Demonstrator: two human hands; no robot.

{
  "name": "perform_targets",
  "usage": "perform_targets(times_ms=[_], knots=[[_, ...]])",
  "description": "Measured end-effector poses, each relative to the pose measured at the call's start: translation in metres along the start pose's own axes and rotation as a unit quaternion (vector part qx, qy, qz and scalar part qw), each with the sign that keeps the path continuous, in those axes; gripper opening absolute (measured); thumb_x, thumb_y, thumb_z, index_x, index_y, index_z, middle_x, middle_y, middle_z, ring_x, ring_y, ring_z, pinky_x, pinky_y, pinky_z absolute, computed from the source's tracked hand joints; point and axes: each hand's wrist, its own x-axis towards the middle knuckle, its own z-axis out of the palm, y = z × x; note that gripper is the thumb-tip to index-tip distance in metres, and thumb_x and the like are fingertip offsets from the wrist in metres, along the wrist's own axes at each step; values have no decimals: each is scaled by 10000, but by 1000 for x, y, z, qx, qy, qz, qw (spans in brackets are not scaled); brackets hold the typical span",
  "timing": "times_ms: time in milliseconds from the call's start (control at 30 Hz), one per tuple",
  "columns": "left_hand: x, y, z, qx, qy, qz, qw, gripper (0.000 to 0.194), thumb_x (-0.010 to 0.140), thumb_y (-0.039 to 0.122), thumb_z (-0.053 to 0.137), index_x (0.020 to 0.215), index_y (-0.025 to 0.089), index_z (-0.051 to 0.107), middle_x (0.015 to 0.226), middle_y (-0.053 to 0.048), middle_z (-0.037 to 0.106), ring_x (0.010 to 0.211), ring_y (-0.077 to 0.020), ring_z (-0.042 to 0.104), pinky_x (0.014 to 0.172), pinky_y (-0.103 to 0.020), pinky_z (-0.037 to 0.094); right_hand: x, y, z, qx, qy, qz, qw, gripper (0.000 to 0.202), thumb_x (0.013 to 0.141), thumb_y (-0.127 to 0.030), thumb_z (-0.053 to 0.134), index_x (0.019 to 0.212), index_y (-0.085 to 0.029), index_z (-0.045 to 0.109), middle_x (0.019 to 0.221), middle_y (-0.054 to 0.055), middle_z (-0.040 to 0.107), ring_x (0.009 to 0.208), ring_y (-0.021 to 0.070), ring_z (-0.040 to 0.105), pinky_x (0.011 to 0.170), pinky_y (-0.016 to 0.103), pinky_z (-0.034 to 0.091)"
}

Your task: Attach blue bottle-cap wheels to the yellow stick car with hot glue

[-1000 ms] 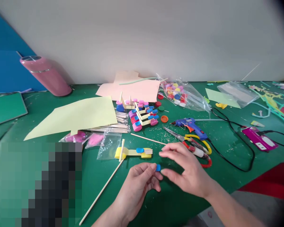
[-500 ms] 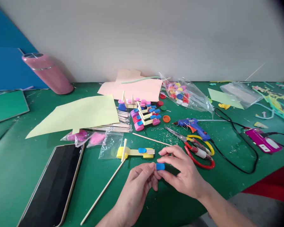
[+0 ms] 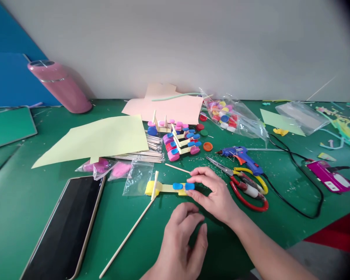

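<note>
Yellow-ended model of flat pale wooden sticks (image 3: 167, 188) is lying flat on green tabletop (image 3: 140, 237), roughly ctr, in front of the hands. Pale crosspiece stick (image 3: 154, 186) sits across its L end; one blue oval piece (image 3: 177, 186) is on top nr the R end.

R hand (image 3: 214, 190): thumb + fingertips pinch a 2nd blue oval piece (image 3: 189, 186) at the model's R end, just beside the 1st. Can't tell if it's touching the wood. L hand (image 3: 182, 237): empty, fingers loosely curled, thumb apart, just below the R hand, nr side of model.

Long round pale wooden rod (image 3: 128, 237) runs diag from the crosspiece's lower end toward the bottom edge. Small clear plastic bag (image 3: 138, 179) just L of model; blk-screen phone w/ gold edge (image 3: 64, 229) further L. Thin pale stick (image 3: 176, 167) behind, nr R fingers.

Behind that: cluster of similar multicolour stick models (image 3: 181, 144), + orange round cap (image 3: 207, 146) to its R. R side: blue glue gun w/ orange trigger (image 3: 242, 155), scissors w/ red & yellow handles (image 3: 249, 188), magenta box w/ blk cable (image 3: 329, 177). Back: clear bag of multicolour caps (image 3: 226, 116), pale pink sheet (image 3: 163, 109). Back L: pink metallic bottle (image 3: 60, 87).
</note>
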Motion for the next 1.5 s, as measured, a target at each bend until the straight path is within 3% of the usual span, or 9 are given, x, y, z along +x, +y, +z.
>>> perform_targets(times_ms=[267,633,1000,1500], knots=[[-2,-13,7,144,35,37,988,175,780,129,445,838,189,598,1004,-113,512,900,-237,505,750,-394,439,-3,3,1,-21,1,-3,1000,164,760,-209,626,924,-206,638,1003,52,531,961,176,537,848,300,453],[1,-12,1,227,17,73,971,172,755,92,478,849,189,584,1048,-114,493,941,-231,505,751,-367,468,-2,6,0,-28,0,-14,1000,177,762,-206,627,937,-194,649,1000,60,536,965,174,536,850,287,456],[0,-15,0,234,36,85,968,189,753,82,484,870,194,582,1040,-106,491,926,-225,508,734,-369,473,-1,5,-1,-34,-12,-14,999,185,765,-223,625,944,-185,652,1000,70,536,952,177,539,844,300,465],[1,-17,-1,248,44,81,964,200,749,90,491,883,200,589,995,-99,489,893,-218,527,720,-362,491,-4,4,-7,-15,-46,-11,999,375,707,-242,676,1071,-191,600,1083,72,507,1040,191,498,908,299,429]])
